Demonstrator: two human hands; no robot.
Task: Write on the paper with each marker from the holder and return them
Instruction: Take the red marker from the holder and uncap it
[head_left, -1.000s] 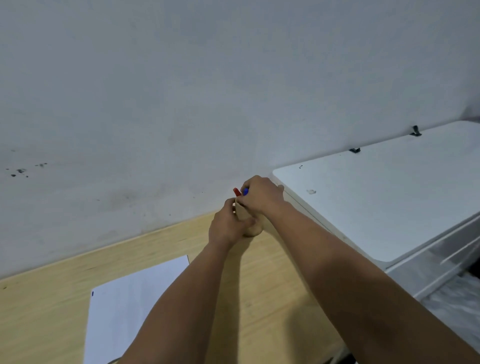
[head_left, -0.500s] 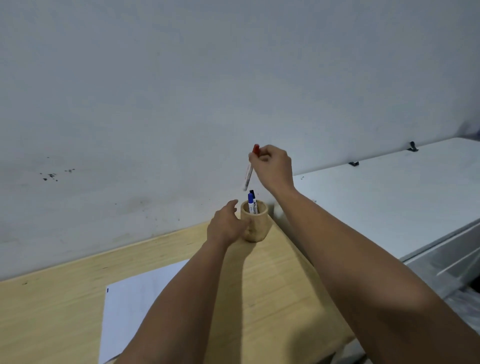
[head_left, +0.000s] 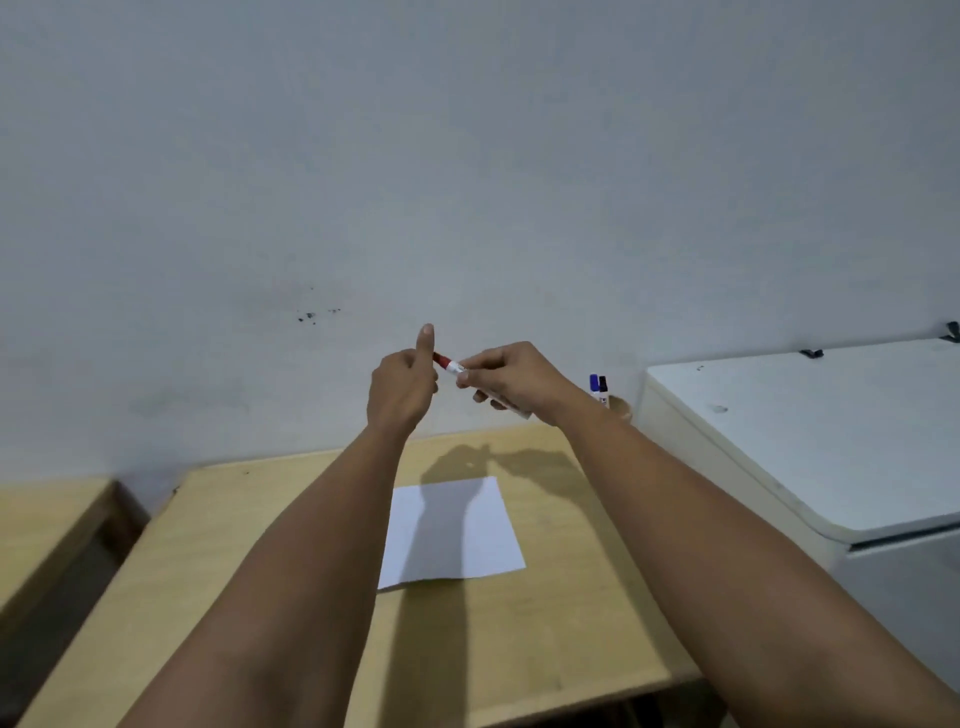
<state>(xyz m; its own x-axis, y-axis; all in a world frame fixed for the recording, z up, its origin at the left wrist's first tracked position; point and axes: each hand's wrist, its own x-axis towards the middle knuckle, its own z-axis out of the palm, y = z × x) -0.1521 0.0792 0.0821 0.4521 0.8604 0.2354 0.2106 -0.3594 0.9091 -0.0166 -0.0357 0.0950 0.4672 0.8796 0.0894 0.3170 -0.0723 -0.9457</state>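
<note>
A pale wooden worktop (head_left: 545, 597) is seen against a grey-white wall (head_left: 467, 156) marked with a few dark specks. A second, similar wooden surface (head_left: 47, 525) lies to the left, parted from the first by a dark gap. To the right, a white cabinet with a flat lid (head_left: 810, 447) stands just beside the worktop and rises above it. A round wooden holder (head_left: 622, 408) is placed at the far right corner, largely hidden behind the right forearm; a blue-capped marker (head_left: 594, 385) and a dark-capped marker (head_left: 603, 387) stand upright in it. A white sheet of paper (head_left: 449, 530) lies flat near the middle of the worktop, partly shaded by the arms, with bare wood around all its edges.

A white marker with a red cap (head_left: 457, 370) is held in the air above the far part of the worktop, well clear of the paper. Its long axis is tilted, with the red cap pointing up and to the left and the tail end showing below the right hand (head_left: 511, 376). The grip of the right hand is closed around the barrel. The left hand (head_left: 402, 387) is curled at the cap, its thumb raised; whether the cap is actually pinched cannot be told. Open air is left beneath both hands.
</note>
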